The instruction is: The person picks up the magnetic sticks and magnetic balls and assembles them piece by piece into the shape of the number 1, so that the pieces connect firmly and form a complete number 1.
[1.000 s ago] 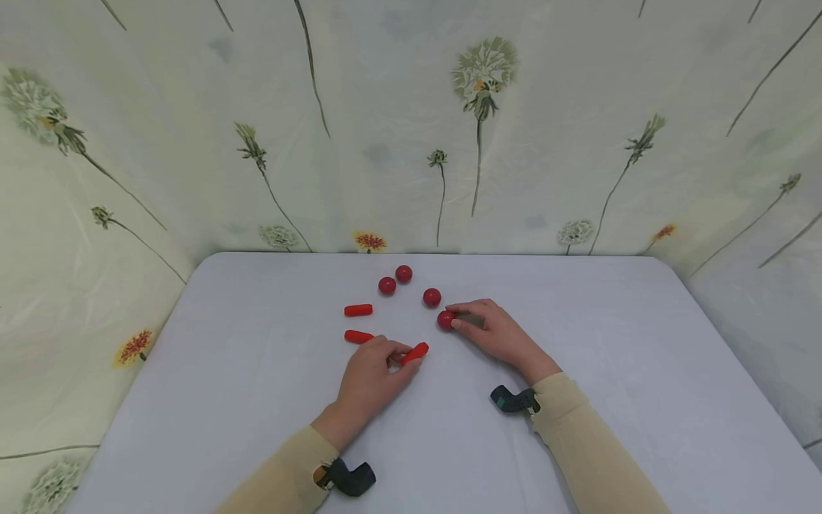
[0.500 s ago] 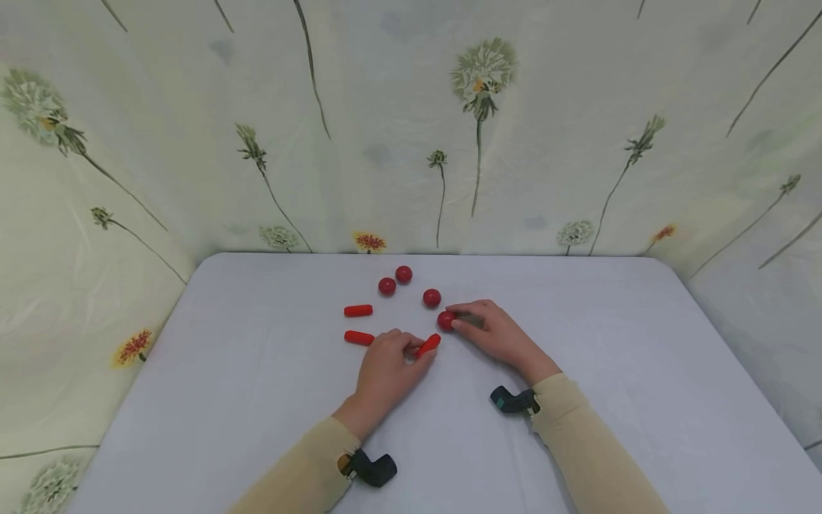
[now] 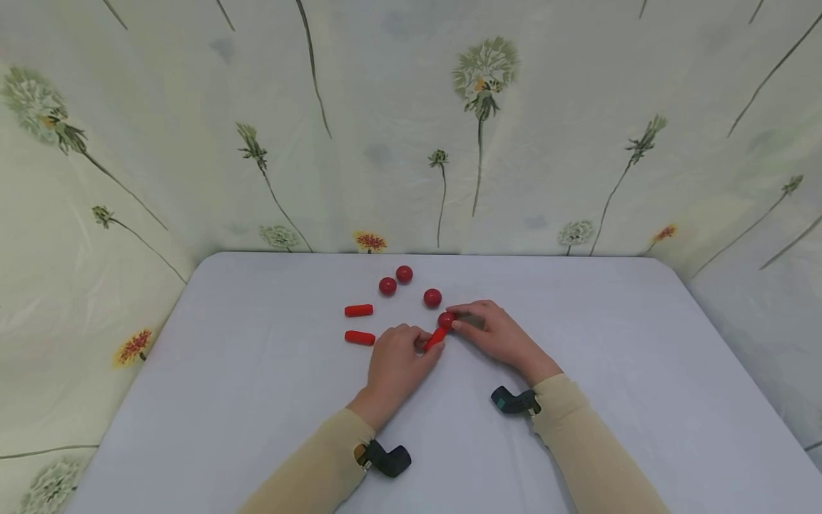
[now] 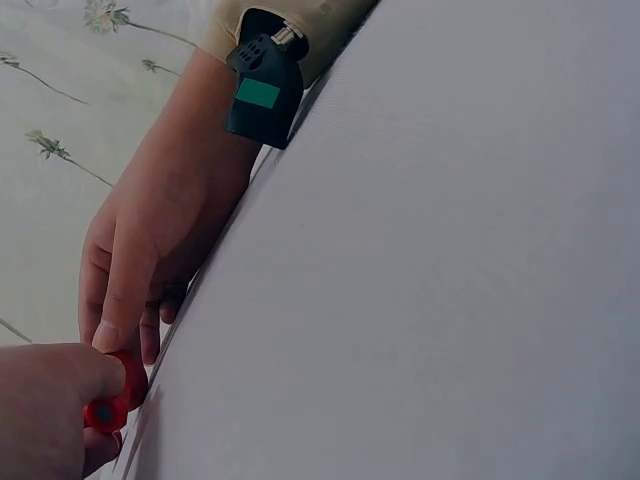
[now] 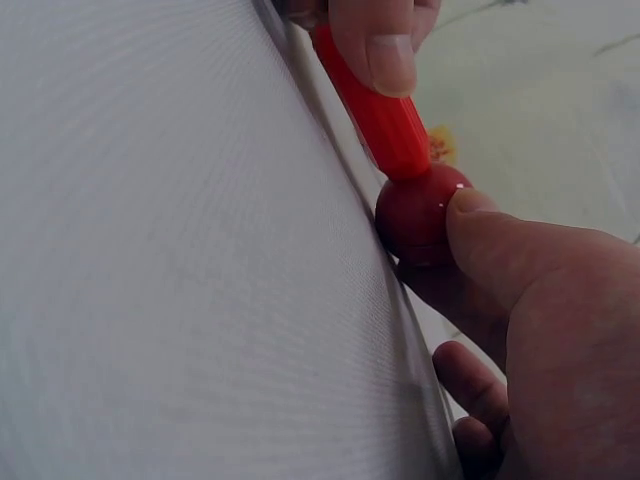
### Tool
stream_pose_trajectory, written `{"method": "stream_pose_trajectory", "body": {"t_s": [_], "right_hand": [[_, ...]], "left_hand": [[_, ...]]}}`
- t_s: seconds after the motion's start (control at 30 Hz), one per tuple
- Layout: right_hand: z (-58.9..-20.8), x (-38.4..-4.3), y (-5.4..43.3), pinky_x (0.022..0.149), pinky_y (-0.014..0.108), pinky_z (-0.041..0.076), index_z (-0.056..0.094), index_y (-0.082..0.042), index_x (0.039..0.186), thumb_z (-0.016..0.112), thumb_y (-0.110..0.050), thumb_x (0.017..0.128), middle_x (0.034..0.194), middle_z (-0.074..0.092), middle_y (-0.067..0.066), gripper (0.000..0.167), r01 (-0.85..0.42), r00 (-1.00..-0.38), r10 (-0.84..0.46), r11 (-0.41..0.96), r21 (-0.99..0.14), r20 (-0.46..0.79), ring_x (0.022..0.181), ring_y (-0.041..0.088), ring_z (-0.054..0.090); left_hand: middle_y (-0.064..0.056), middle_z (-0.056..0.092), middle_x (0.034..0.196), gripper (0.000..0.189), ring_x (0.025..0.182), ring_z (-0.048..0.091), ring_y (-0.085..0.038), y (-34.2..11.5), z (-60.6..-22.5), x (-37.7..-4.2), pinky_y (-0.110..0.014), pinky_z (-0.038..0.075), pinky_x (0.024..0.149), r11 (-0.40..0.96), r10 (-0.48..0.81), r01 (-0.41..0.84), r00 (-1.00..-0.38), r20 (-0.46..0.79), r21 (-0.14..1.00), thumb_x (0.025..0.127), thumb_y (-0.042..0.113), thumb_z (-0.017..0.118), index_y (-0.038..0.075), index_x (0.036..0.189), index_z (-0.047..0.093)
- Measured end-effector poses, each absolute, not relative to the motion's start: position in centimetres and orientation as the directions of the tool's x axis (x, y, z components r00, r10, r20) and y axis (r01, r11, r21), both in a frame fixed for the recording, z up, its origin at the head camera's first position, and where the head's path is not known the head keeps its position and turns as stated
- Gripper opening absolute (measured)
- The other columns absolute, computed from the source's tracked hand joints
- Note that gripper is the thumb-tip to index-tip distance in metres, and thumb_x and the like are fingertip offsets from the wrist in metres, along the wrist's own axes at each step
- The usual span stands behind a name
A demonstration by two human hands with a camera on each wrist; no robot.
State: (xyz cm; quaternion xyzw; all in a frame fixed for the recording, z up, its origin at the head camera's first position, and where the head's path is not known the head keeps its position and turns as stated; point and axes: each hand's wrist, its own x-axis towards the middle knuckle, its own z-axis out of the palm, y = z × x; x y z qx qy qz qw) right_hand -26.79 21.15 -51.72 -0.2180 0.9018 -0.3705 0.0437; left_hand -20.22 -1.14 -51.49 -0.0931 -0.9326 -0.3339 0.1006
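My right hand [image 3: 497, 333] pinches a glossy dark red ball [image 5: 415, 215] between thumb and fingers, low over the white table. My left hand [image 3: 398, 364] grips a bright red ribbed rod [image 5: 385, 120], thumb along its side. In the right wrist view the rod's far end meets the ball's surface. Seen from the left wrist, the rod's near end [image 4: 105, 413] is round with a dark centre, and the ball is mostly hidden behind the left thumb.
Two more red rods [image 3: 359, 310] lie left of my left hand, one above the other. Beyond the hands sit three other red balls [image 3: 432, 298] on the white tabletop [image 3: 257, 400]. A flower-patterned curtain [image 3: 379, 128] hangs behind the table.
My left hand has moved right and slightly away from me, bringing its red rod up against the ball. The right hand has stayed in place, holding the ball.
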Motion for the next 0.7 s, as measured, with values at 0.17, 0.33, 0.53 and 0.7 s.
{"method": "stream_pose_trajectory", "body": {"t_s": [0.17,0.33,0.53,0.7], "right_hand": [[-51.72,-26.84,21.25,0.103,0.051,0.039,0.065,-0.032,0.13,0.063,-0.05,0.094,0.127,0.06,-0.009,0.041,-0.364,-0.901,-0.425,0.626,-0.69,0.09,0.124,0.018,0.048],[-51.79,-26.91,21.27,0.102,0.051,0.04,0.065,-0.031,0.13,0.064,-0.049,0.093,0.126,0.061,-0.01,0.041,-0.382,-0.893,-0.438,0.616,-0.689,0.104,0.123,0.018,0.048],[-51.74,-26.93,21.19,0.102,0.049,0.04,0.066,-0.033,0.128,0.062,-0.054,0.092,0.126,0.061,-0.012,0.042,-0.389,-0.891,-0.442,0.617,-0.684,0.108,0.122,0.017,0.049],[-51.58,-26.9,21.19,0.102,0.049,0.04,0.066,-0.033,0.128,0.063,-0.054,0.091,0.124,0.061,-0.012,0.042,-0.381,-0.894,-0.436,0.617,-0.689,0.104,0.122,0.017,0.049]], "left_hand": [[0.01,0.061,0.077,0.028,0.073,0.053,-0.008,-0.77,-51.32,-20.35,-0.026,0.045,0.067,0.762,0.099,0.235,-0.963,0.251,0.603,0.088,0.043,0.072,0.017,0.097,0.076],[0.01,0.062,0.079,0.033,0.075,0.053,-0.008,-0.77,-51.4,-20.23,-0.028,0.045,0.069,0.765,0.098,0.224,-0.967,0.236,0.604,0.087,0.047,0.072,0.018,0.101,0.076],[0.011,0.062,0.083,0.037,0.077,0.053,-0.008,-0.92,-51.65,-20.03,-0.029,0.045,0.071,0.777,0.104,0.222,-0.968,0.227,0.589,0.087,0.051,0.07,0.019,0.103,0.075],[0.01,0.064,0.086,0.035,0.078,0.054,-0.009,-0.94,-51.62,-19.87,-0.029,0.046,0.071,0.776,0.113,0.232,-0.966,0.233,0.586,0.087,0.049,0.071,0.018,0.103,0.075]]}}
